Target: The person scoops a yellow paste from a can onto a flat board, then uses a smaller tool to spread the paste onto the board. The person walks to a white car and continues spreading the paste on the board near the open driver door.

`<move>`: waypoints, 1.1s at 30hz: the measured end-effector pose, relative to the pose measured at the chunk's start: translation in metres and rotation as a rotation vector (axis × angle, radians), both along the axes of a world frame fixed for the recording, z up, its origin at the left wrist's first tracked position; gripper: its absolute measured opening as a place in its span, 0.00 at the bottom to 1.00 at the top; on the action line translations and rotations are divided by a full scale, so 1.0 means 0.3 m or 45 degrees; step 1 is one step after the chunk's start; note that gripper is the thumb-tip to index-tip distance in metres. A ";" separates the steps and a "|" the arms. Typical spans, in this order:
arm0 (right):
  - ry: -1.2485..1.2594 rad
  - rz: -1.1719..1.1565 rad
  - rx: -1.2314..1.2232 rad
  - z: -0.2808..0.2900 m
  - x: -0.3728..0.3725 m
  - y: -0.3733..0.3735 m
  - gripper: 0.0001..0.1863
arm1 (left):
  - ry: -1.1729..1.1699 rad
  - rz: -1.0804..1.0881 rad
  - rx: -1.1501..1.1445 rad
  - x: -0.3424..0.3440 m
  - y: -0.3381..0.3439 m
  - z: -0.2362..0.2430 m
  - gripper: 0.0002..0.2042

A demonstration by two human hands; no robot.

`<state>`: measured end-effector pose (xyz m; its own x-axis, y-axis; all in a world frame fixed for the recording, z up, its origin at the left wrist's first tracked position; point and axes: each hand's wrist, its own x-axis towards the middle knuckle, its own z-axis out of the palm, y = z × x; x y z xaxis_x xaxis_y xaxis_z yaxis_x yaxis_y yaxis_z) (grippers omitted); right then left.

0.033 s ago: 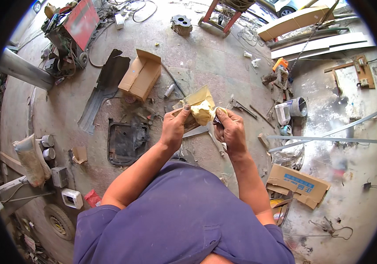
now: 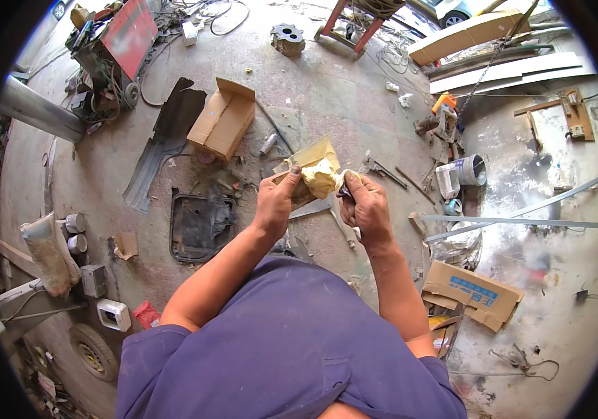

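My left hand (image 2: 276, 204) is closed on the edge of a flat board (image 2: 318, 155) smeared with yellow paste, its thumb on top. A thick lump of pale yellow paste (image 2: 320, 179) sits on the board between my hands. At the lump's right side, my right hand (image 2: 367, 207) pinches a small dark thing (image 2: 344, 188) with pale paste along its upper edge. My fingers cover most of it, so its kind does not show. Both hands are held in front of my body, above the floor.
An open cardboard box (image 2: 223, 120) and a bent dark panel (image 2: 166, 133) lie ahead to the left. Nearer is a black frame-like tray (image 2: 180, 253). To the right are a bucket (image 2: 472, 170), long metal strips (image 2: 522, 221) and flattened cardboard (image 2: 477, 290). A red wheeled machine (image 2: 128, 42) stands far left.
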<state>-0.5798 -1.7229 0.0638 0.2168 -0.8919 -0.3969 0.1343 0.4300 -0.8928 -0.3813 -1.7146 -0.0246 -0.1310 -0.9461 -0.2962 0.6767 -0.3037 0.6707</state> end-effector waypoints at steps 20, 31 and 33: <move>0.228 -0.448 0.058 -0.282 -0.187 0.116 0.19 | 0.106 0.366 0.038 0.230 -0.128 -0.070 0.21; 0.241 -0.855 0.165 -0.369 -0.193 0.017 0.23 | 0.035 0.136 0.135 0.243 -0.340 -0.105 0.21; 0.263 -0.844 0.146 -0.307 -0.193 -0.064 0.26 | 0.006 0.095 0.154 0.199 -0.385 -0.111 0.21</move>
<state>-0.6378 -1.7420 -0.0282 -0.4481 -0.7598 -0.4710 0.2333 0.4092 -0.8821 -0.3216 -1.8300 -0.0580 -0.0634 -0.9106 -0.4084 0.7033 -0.3311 0.6291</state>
